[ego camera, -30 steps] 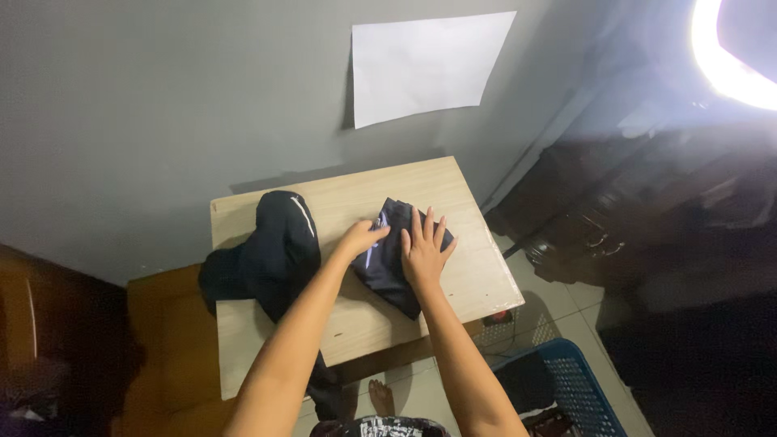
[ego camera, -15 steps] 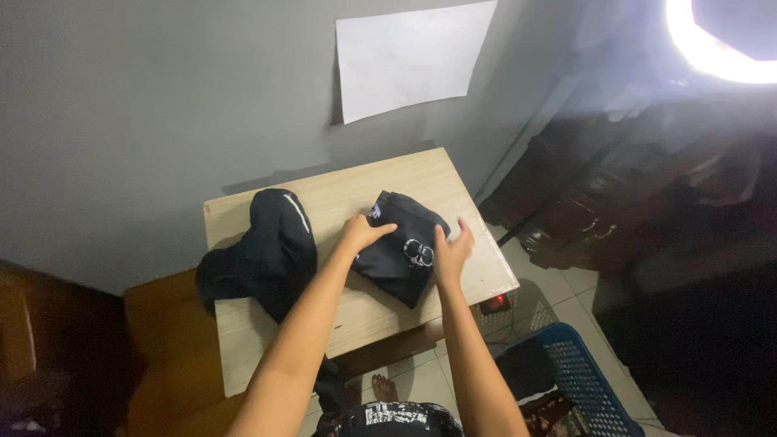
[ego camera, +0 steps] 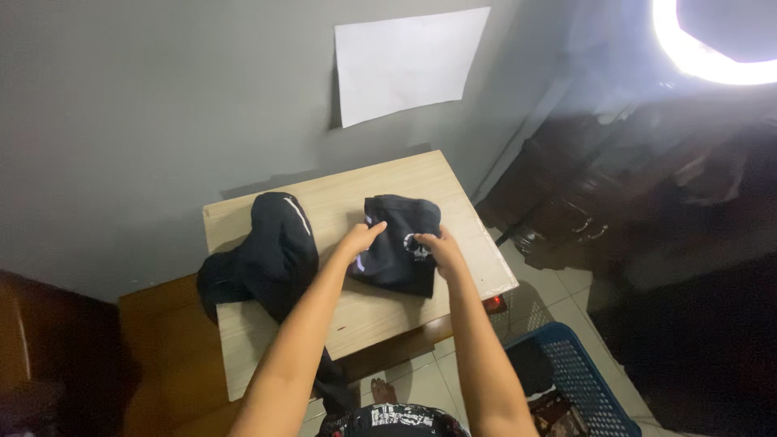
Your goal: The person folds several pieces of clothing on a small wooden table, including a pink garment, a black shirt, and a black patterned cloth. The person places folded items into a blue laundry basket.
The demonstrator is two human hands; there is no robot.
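— Where are the hands?

— Both on the folded dark garment (ego camera: 398, 243) in the middle of the bench (ego camera: 356, 311). The left hand (ego camera: 358, 240) lies on the garment's left side, fingers curled and pressed together on the cloth. The right hand (ego camera: 441, 247) sits on the right side, next to a pale print (small, round, too blurred to make out).

— Is either grip actually pinching the fabric?

— The right one looks closed on the garment's edge, fingers bent over it. The left I cannot tell; it may only be pressing down.

— And the garment itself?

— A compact bundle lying flat on the bench top, nearer the right end.

— Anything else up there?

— A second dark garment (ego camera: 271, 251) with a thin white stripe, heaped at the left end and hanging over the near edge, apart from the folded one.

— Around the bench?

— A grey wall (ego camera: 162, 105) behind with a white sheet (ego camera: 409, 63) stuck to it, a ring light (ego camera: 708, 57) glaring at the upper right, and a blue basket (ego camera: 579, 380) on the tiled floor by the person's right side.
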